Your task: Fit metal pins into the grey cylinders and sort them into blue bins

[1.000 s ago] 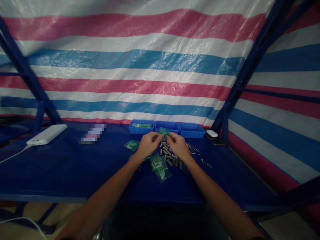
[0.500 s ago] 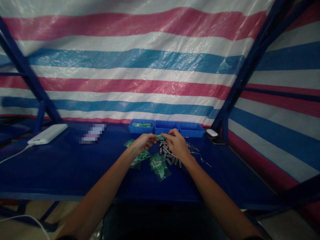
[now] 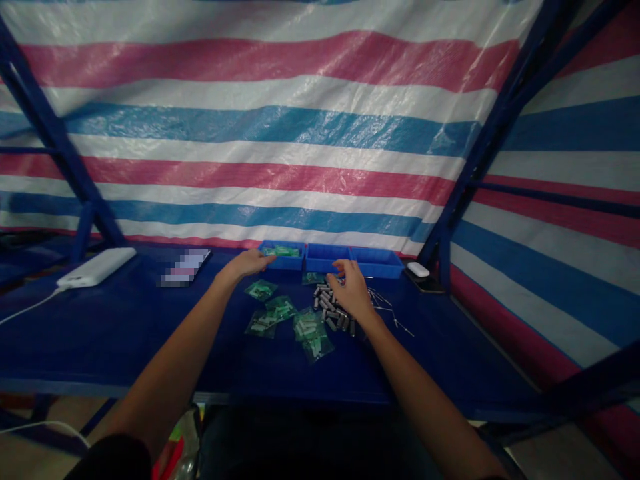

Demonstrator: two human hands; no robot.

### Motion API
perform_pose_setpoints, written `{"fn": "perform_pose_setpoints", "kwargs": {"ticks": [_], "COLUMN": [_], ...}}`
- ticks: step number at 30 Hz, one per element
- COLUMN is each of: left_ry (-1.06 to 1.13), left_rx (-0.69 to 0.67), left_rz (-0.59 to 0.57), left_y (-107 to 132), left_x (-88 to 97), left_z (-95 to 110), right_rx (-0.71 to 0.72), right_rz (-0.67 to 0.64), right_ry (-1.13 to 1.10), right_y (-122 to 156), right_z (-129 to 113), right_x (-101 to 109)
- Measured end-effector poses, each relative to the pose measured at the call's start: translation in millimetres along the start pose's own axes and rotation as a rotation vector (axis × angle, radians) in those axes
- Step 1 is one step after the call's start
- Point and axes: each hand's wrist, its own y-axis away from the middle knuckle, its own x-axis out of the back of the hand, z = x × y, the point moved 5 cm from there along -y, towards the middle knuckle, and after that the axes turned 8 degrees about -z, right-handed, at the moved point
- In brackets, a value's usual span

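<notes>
My left hand is at the front left edge of the left blue bin, which holds green-tinted packets. Its fingers are pressed together at the packets; what they pinch is hidden. My right hand hovers over a pile of short metallic cylinders, thumb and fingers curved but apart, nothing visible between them. Left of the pile lie several clear green-tinted packets with pale pieces inside. One small packet lies in front of the middle bin.
Thin metal rods lie right of the pile. A third blue bin stands beside the middle one. A white case rests on a dark phone. At left are a white power bank with a cable and a blurred phone.
My hands were together on a small green piece; they have separated. The left moved left to the left bin. The right stayed over the cylinders, its fingers spreading. The view shifted slightly.
</notes>
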Motion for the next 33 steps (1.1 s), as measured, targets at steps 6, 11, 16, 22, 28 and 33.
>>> {"fn": "perform_pose_setpoints", "kwargs": {"ticks": [6, 11, 16, 22, 28, 33], "left_ry": [-0.168, 0.308, 0.664, 0.559, 0.267, 0.074], "left_rx": [0.039, 0.061, -0.219, -0.688, -0.847, -0.824], "left_rz": [-0.048, -0.001, -0.025, 0.415, 0.449, 0.362], "left_y": [10.5, 5.2, 2.5, 33.1, 75.2, 79.0], "left_x": [-14.5, -32.0, -37.0, -44.0, -84.4, -100.6], "left_z": [-39.7, -33.3, 14.3, 66.4, 86.3, 88.7], "right_rx": [0.064, 0.069, 0.052, -0.122, -0.435, -0.507], "right_rz": [-0.004, 0.000, 0.041, 0.040, -0.164, -0.145], "right_ry": [-0.008, -0.011, -0.060, -0.484, -1.023, -0.949], "right_y": [-0.4, 1.9, 2.4, -0.9, 5.1, 6.8], "right_z": [-8.4, -12.2, -11.9, -2.3, 0.7, 7.5], "right_x": [-4.0, -7.9, -3.1, -3.5, -24.4, -31.6]}}
